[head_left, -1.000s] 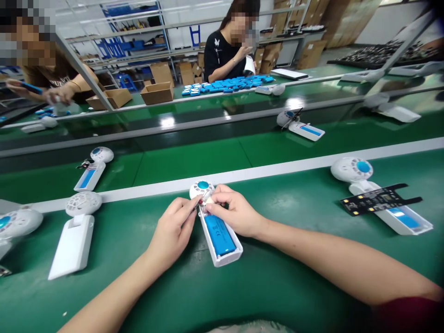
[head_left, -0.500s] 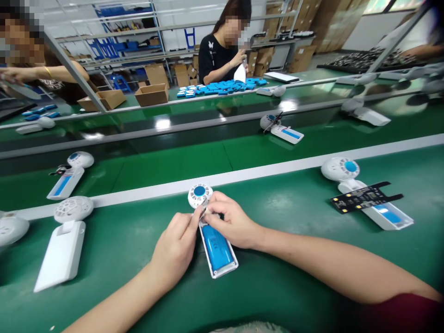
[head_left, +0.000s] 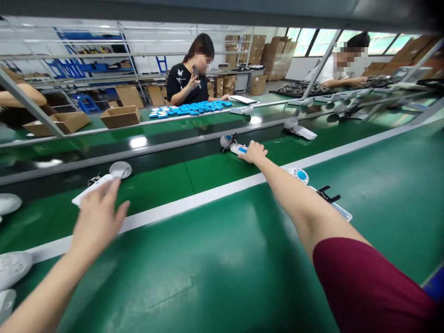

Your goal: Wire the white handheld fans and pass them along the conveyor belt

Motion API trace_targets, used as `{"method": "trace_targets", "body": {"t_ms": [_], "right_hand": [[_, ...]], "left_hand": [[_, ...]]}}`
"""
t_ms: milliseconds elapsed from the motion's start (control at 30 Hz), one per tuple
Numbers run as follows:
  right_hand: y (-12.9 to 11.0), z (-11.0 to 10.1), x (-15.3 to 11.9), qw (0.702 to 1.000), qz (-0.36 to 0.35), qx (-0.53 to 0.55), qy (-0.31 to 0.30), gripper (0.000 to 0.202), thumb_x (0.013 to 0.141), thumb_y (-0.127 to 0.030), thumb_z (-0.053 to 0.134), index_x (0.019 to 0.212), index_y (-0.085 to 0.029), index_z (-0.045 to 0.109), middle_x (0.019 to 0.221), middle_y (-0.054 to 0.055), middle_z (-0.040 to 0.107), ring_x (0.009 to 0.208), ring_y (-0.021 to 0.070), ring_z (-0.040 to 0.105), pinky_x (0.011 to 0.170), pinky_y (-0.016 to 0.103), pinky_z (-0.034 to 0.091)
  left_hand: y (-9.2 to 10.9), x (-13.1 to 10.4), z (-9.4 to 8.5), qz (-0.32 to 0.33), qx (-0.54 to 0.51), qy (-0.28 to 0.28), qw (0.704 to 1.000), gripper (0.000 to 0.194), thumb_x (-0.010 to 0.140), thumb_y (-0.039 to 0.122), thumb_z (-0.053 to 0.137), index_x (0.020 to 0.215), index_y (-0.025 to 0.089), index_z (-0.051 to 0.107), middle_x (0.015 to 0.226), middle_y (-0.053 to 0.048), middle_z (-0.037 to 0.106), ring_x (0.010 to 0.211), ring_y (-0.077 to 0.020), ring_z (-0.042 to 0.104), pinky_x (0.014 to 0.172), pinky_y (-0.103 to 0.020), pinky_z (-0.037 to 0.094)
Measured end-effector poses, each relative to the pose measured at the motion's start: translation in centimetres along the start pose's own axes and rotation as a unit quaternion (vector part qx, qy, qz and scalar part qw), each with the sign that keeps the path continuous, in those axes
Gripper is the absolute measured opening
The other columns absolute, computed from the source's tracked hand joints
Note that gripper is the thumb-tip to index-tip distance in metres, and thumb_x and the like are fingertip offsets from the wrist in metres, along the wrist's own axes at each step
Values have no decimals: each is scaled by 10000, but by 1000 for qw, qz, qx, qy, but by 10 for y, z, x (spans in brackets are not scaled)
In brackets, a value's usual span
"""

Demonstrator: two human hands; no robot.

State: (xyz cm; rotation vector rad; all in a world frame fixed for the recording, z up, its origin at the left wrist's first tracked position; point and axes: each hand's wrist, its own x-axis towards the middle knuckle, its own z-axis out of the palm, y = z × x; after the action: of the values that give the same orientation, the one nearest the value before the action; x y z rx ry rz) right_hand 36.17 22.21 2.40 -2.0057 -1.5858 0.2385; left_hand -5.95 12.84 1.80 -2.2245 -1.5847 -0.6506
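Observation:
My left hand (head_left: 100, 210) is slightly blurred, its fingers spread, just in front of a white handheld fan (head_left: 120, 170) lying on the green belt. Part of that fan's handle is hidden behind my fingers. My right hand (head_left: 255, 152) reaches far out over the belt. Its fingers close on the handle end of another handheld fan (head_left: 227, 142), which has a blue battery in its open handle and dark wires near its head. Below my right forearm, a third fan (head_left: 299, 175) with a black circuit board (head_left: 328, 194) across its handle is partly covered.
A white strip (head_left: 194, 200) separates the belt (head_left: 166, 185) from the green bench (head_left: 215, 259). More fan parts (head_left: 14, 268) sit at the left edge. Across the line, people work beside blue batteries (head_left: 194, 108) and cardboard boxes (head_left: 121, 116). A grey beam (head_left: 222, 10) runs overhead.
Both hands have left the fan they held at the bench's middle, and it is gone from there. My left hand moved left to the belt; my right reached forward to another fan. The view shifted.

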Motion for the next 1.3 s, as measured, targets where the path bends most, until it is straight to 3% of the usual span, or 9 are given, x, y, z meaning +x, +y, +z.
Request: {"method": "trace_targets", "body": {"t_ms": [100,200,333,433,533,633,767,1033,1300], "right_hand": [[-2,9,5,998,14,-52,-19,417,692,-291,626,953,4,489,1045,245,485,1004,288,465,813,396,365],[-27,19,-23,995,-46,-76,-42,392,705,-289,611,971,-20,509,1034,230,495,998,304,453,836,398,358],[-63,15,-114,972,-206,-84,-80,392,752,-308,537,1048,-55,492,1014,185,496,945,292,437,811,413,375],[-75,5,-185,949,-279,-60,-136,361,776,-262,504,1059,-37,491,1007,189,499,922,286,431,805,434,381],[-73,-4,-224,928,-286,7,-238,410,757,-314,551,1093,-88,489,1001,149,514,907,265,449,786,421,401],[-67,-8,-228,900,-286,101,-312,331,787,-348,531,1061,-162,524,955,88,544,881,207,482,772,351,413],[-69,1,-218,897,-319,135,-275,146,833,-219,479,879,-191,614,818,33,582,790,149,491,750,296,380],[-90,35,-218,880,-380,123,-257,185,829,-290,504,742,-180,624,708,16,540,716,130,455,687,270,341],[-88,34,-216,879,-339,191,-276,112,802,-242,544,768,-176,628,712,12,540,733,131,482,717,268,376]], "left_hand": [[31,-16,12,21,-64,-37,997,550,814,387,453,1301,178,307,1232,-154,404,1125,-335,385,903,-506,366],[63,-24,7,-8,-147,-65,987,534,821,394,449,1304,226,297,1225,-122,419,1112,-287,407,852,-440,429],[100,-26,-12,-55,-238,-90,965,616,808,405,478,1335,248,200,1239,-121,415,1082,-256,432,638,-296,499],[116,-35,-20,-13,-247,-88,965,665,812,348,493,1355,227,128,1200,-123,449,1063,-240,440,750,-344,481],[121,-50,-25,59,-231,-80,968,567,856,187,394,1360,232,138,1024,-92,521,928,-190,496,802,-344,448],[118,-63,-32,77,-253,-83,961,486,854,103,343,1311,259,286,976,-65,501,853,-140,510,742,-260,455],[116,-72,-40,56,-267,-66,960,273,839,100,374,962,205,595,1003,-62,464,832,-118,518,718,-238,458],[120,-76,-45,97,-192,-31,976,144,763,209,565,894,225,624,1078,-79,481,1020,-240,416,809,-416,422],[124,-77,-43,102,-117,-50,987,136,780,244,552,883,206,634,1145,-102,487,1052,-275,402,816,-444,404]]}}
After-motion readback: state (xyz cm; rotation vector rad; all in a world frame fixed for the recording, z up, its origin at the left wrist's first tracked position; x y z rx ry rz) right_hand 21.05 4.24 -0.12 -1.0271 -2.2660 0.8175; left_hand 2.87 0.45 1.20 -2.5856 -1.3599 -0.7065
